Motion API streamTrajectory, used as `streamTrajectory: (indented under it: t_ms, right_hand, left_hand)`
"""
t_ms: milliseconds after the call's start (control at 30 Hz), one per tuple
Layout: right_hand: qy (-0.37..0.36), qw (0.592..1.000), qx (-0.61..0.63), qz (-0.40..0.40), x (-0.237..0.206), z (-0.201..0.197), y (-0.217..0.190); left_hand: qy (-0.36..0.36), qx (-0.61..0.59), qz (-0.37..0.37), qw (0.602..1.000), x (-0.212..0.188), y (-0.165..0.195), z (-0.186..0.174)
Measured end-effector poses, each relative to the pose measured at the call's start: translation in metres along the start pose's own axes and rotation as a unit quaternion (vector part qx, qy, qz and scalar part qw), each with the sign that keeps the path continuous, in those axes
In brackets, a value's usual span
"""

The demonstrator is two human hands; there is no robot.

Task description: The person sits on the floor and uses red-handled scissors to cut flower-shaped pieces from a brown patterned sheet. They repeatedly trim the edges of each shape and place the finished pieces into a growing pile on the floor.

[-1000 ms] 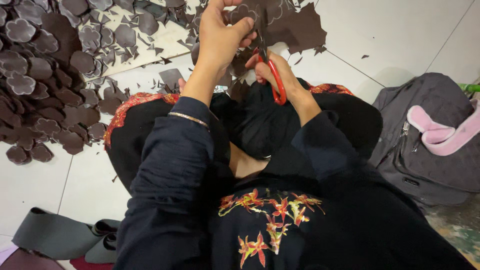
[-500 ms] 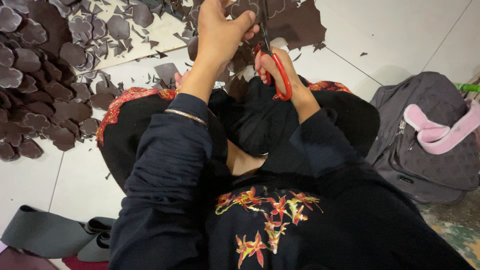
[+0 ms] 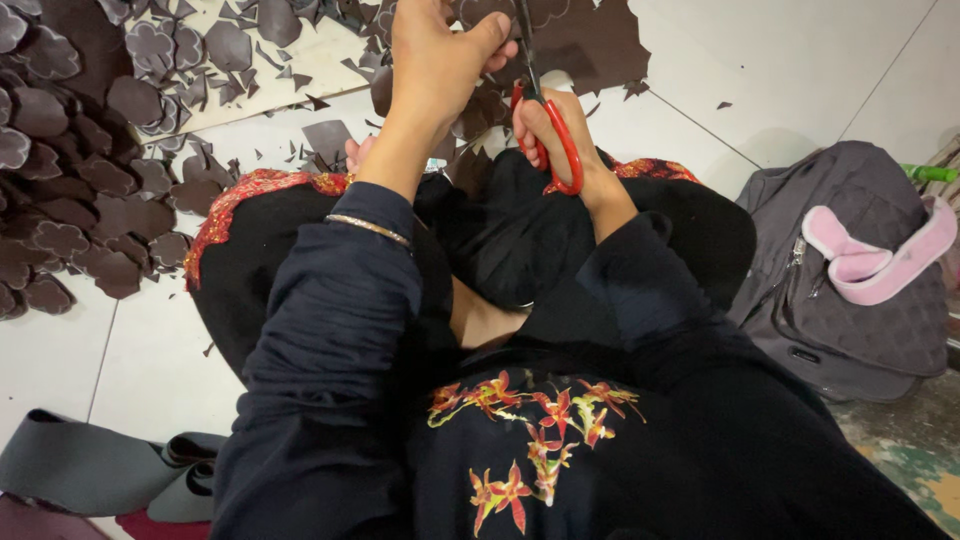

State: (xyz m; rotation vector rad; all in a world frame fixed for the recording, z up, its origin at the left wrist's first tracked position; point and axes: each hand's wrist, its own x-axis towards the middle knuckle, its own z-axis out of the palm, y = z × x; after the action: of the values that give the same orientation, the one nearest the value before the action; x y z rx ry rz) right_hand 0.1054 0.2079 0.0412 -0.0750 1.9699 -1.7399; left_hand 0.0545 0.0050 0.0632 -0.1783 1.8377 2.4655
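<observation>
From above, the person sits on the white tiled floor (image 3: pixel 120 370). The left hand (image 3: pixel 435 60) is closed, pinching a dark brown sheet (image 3: pixel 580 45) held up over the knees. The right hand (image 3: pixel 545 130) is curled through the red handles of the scissors (image 3: pixel 545 120), whose blades point up into the sheet. A heap of brown cut-out shapes (image 3: pixel 70 200) lies to the left, a grey quilted bag (image 3: pixel 850 290) to the right.
</observation>
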Motion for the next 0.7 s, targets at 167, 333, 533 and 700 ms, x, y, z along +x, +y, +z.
streamTrajectory:
  t_ms: [167,333,533,700]
  right_hand:
    - [0.016,1.0,-0.003,0.014,0.0025,0.0001,-0.0002]
    - [0.027,0.999,-0.01,0.025,0.0018,0.0005,-0.001]
    - [0.025,0.999,0.0,0.02,-0.0003,-0.0029,0.0007]
    - [0.038,0.998,-0.011,0.042,0.0001,-0.0054,0.0075]
  left_hand:
    - [-0.008,0.021,0.009,1.0,0.0008,0.0011,-0.0003]
    - [-0.005,0.029,0.016,0.999,0.0002,0.004,-0.0006]
    - [0.004,0.046,0.02,0.999,0.0006,0.0059,-0.0001]
    - [0.021,0.058,0.014,0.998,-0.0005,0.004,-0.0007]
